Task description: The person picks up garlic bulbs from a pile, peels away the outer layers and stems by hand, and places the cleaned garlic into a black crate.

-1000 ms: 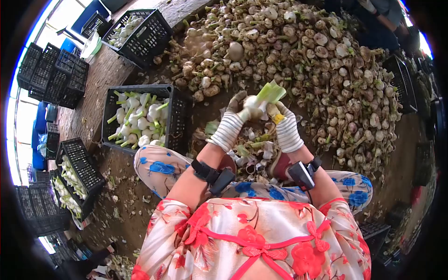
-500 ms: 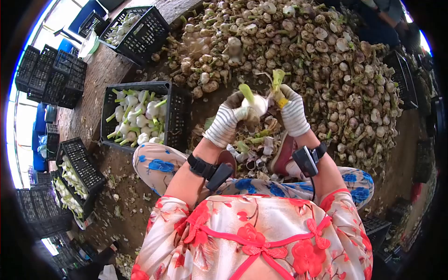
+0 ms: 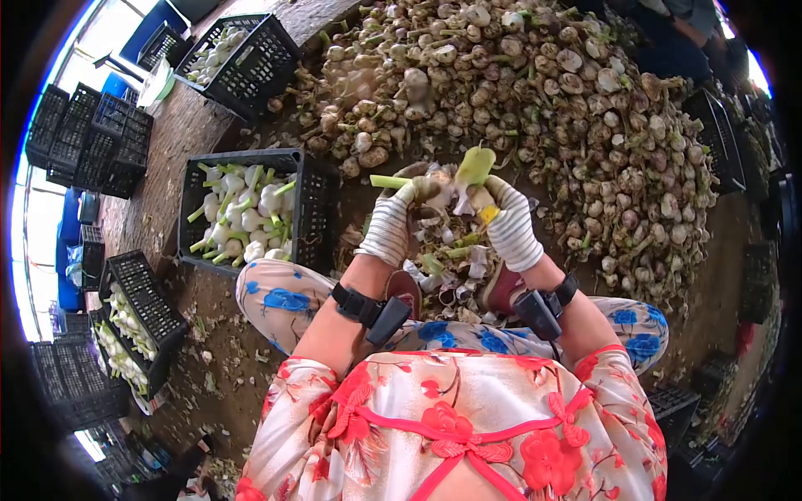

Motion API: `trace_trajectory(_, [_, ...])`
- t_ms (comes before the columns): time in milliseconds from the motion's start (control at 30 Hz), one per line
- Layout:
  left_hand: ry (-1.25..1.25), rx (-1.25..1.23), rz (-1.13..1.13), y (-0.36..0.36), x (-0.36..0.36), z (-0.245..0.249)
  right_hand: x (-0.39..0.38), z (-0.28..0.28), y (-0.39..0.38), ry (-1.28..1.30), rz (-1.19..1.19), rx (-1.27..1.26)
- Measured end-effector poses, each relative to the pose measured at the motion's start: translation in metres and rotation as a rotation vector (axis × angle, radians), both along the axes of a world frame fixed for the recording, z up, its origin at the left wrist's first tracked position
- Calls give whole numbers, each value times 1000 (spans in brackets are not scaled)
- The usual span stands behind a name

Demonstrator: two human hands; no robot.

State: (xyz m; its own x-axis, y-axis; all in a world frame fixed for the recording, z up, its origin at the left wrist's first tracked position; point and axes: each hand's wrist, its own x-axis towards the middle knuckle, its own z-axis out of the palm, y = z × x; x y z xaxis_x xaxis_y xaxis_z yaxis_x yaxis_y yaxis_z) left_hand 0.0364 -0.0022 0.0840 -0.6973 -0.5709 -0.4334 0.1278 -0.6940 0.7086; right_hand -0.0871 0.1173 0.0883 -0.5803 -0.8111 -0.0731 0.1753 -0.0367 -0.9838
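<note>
My left hand point(image 3: 396, 219), in a striped, soiled work glove, is closed round a garlic bulb point(image 3: 440, 177) whose cut green stem pokes out to the left. My right hand point(image 3: 511, 224), gloved alike with a yellow band at the fingers, grips a pale green garlic leaf sheath point(image 3: 474, 166) at the bulb's right side. Papery skin shows between the two hands. Below them, peeled garlic skins point(image 3: 458, 260) lie between my shoes. To the left, a black crate point(image 3: 313, 209) holds cleaned white bulbs with green stems.
A big heap of unpeeled garlic point(image 3: 535, 92) spreads ahead and to the right. Another crate of garlic point(image 3: 267, 71) stands at the upper left. Stacked black crates point(image 3: 100, 142) and filled crates point(image 3: 150, 301) line the left side. A person point(image 3: 689, 33) is partly visible at the upper right.
The bulb has turned so its stem points left instead of up. The leaf sheath in my right hand has come down across the bulb's right side.
</note>
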Motion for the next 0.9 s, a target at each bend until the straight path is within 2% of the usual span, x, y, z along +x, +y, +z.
trace_trajectory(67, [-52, -55, 54, 0, 0, 7, -1, -11, -4, 304, -22, -105])
trace_trajectory(133, [67, -175, 182, -2, 0, 6, -21, -38, -13, 360, -198, -20])
trace_trajectory(167, [168, -151, 153, -3, 4, 3, -39, -73, -15, 644, -234, 155])
trace_trajectory(200, [118, -331, 101, 1, -1, 7, -40, -80, -11, 868, 64, 499])
trace_trajectory(267, [138, -237, 58, 0, -5, -6, -39, -82, -14, 996, 515, 758])
trace_trajectory(300, [104, -129, 85, 2, -3, -8, -41, -75, -14, 891, 559, 880])
trace_trajectory(333, [101, -126, 78, 0, -4, -10, -41, -70, -14, 884, 556, 884])
trace_trajectory(400, [77, -181, 153, 1, -5, -12, -38, -65, -5, -57, 157, 45])
trace_trajectory(500, [82, -217, 133, 2, -10, -15, -30, -41, -7, -21, 237, -73])
trace_trajectory(533, [111, -266, 136, 3, -12, -18, -22, -30, -8, 306, 148, 42])
trace_trajectory(600, [112, -271, 135, 10, -15, -8, -8, -28, -10, 439, -8, 171])
trace_trajectory(700, [27, -335, 176, 14, -17, 2, 1, -19, -13, 507, -93, 153])
trace_trajectory(833, [51, -305, 183, 14, -12, -3, -2, -27, -15, 567, -47, 12])
trace_trajectory(867, [50, -305, 182, 14, -9, -5, -5, -40, -14, 566, -48, 13])
trace_trajectory(900, [78, -281, 226, 15, -9, -5, -15, -61, -12, 520, -133, 162])
